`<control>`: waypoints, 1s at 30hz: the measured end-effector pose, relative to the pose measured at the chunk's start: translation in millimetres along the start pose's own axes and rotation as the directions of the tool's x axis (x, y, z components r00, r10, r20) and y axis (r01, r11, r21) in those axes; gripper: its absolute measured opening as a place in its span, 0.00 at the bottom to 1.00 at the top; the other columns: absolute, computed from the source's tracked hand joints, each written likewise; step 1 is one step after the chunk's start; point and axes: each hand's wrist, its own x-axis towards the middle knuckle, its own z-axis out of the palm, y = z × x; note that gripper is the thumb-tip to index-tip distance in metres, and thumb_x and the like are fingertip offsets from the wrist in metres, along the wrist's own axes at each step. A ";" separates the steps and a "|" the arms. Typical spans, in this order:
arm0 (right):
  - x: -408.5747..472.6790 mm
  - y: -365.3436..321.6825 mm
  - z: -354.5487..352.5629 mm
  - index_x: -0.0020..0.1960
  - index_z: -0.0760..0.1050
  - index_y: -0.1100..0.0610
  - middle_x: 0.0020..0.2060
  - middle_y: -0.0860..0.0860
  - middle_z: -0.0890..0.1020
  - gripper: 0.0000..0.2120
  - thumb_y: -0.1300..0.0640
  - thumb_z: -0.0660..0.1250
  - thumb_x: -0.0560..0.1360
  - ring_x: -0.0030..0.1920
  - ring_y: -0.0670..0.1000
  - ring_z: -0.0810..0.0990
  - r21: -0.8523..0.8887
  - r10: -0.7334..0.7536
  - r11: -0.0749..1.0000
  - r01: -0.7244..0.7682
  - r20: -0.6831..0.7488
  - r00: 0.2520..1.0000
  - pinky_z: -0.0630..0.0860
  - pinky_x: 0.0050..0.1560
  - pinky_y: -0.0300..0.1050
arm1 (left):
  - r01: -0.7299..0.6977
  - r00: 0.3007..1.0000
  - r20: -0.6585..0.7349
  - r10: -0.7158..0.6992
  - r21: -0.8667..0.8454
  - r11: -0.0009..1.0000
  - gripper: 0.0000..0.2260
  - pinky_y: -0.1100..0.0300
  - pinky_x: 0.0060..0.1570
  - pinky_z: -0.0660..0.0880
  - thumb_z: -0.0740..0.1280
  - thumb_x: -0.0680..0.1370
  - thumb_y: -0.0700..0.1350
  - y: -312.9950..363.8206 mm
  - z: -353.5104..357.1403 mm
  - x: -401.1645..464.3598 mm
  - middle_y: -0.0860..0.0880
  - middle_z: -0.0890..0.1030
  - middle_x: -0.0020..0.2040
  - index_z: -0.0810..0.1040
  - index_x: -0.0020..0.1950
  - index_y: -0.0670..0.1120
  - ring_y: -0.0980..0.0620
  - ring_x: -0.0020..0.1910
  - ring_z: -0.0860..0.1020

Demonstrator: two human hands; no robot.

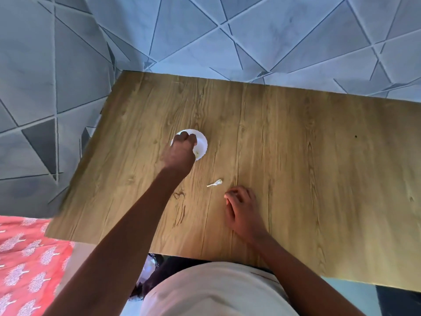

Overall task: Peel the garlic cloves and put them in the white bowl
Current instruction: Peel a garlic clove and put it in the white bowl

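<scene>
**My left hand is over the white bowl**

My left hand (182, 148) reaches out over the white bowl (201, 144) on the wood counter (296, 156). Its fingers (184, 137) are bunched together w/ tips down in the bowl; I can't tell if they hold a clove. A small pale-green bit (197, 153) lies in the bowl. My right hand (241, 210) rests on the counter near me, fingers curled in; can't tell if sth is in them. A bit of garlic skin (215, 183) lies on the counter btw the bowl and my right hand.
</scene>
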 end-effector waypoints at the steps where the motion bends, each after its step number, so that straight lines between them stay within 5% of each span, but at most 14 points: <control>1: 0.1 -0.2 -0.5 0.57 0.78 0.56 0.57 0.53 0.76 0.10 0.60 0.66 0.76 0.56 0.54 0.73 0.002 0.001 1.000 -0.001 0.006 1.000 0.74 0.56 0.53 | -0.005 0.997 -0.073 0.003 -0.016 1.000 0.17 0.42 0.45 0.79 0.64 0.72 0.28 3.8 0.8 -7.4 0.41 0.78 0.58 0.80 0.57 0.39 0.38 0.55 0.77; 6: 0.5 -0.8 -2.4 0.57 0.78 0.56 0.57 0.53 0.76 0.10 0.59 0.66 0.77 0.56 0.54 0.73 0.041 0.017 0.999 -0.018 0.025 1.000 0.74 0.56 0.51 | -0.126 0.951 -0.304 0.061 -0.202 0.971 0.09 0.51 0.35 0.78 0.68 0.74 0.28 23.6 22.8 -57.8 0.41 0.80 0.48 0.82 0.49 0.38 0.39 0.42 0.80; 11: 2.7 2.8 -4.3 0.56 0.79 0.58 0.56 0.53 0.76 0.09 0.61 0.66 0.76 0.55 0.55 0.74 0.100 -0.012 0.995 0.011 0.017 1.000 0.73 0.55 0.50 | -0.084 0.995 -0.073 0.065 -0.306 0.948 0.10 0.47 0.44 0.80 0.74 0.74 0.34 38.1 62.1 -91.4 0.45 0.79 0.51 0.82 0.54 0.41 0.42 0.50 0.78; 22: 34.3 0.3 -13.0 0.58 0.83 0.56 0.47 0.49 0.84 0.10 0.61 0.72 0.77 0.48 0.43 0.83 0.518 0.276 0.819 -0.245 0.018 0.961 0.80 0.50 0.41 | 0.062 0.995 -0.034 -0.091 -0.497 0.865 0.04 0.55 0.42 0.75 0.68 0.79 0.34 45.5 75.0 -100.7 0.49 0.78 0.42 0.78 0.46 0.42 0.48 0.42 0.77; 30: 35.8 -7.8 -18.3 0.48 0.84 0.56 0.41 0.44 0.85 0.05 0.64 0.73 0.76 0.44 0.42 0.82 0.599 0.355 0.731 -0.327 0.076 0.932 0.76 0.44 0.34 | 0.196 0.979 0.067 -0.191 -0.551 0.811 0.10 0.57 0.44 0.71 0.67 0.81 0.37 51.5 75.8 -105.7 0.52 0.78 0.42 0.75 0.45 0.51 0.47 0.46 0.77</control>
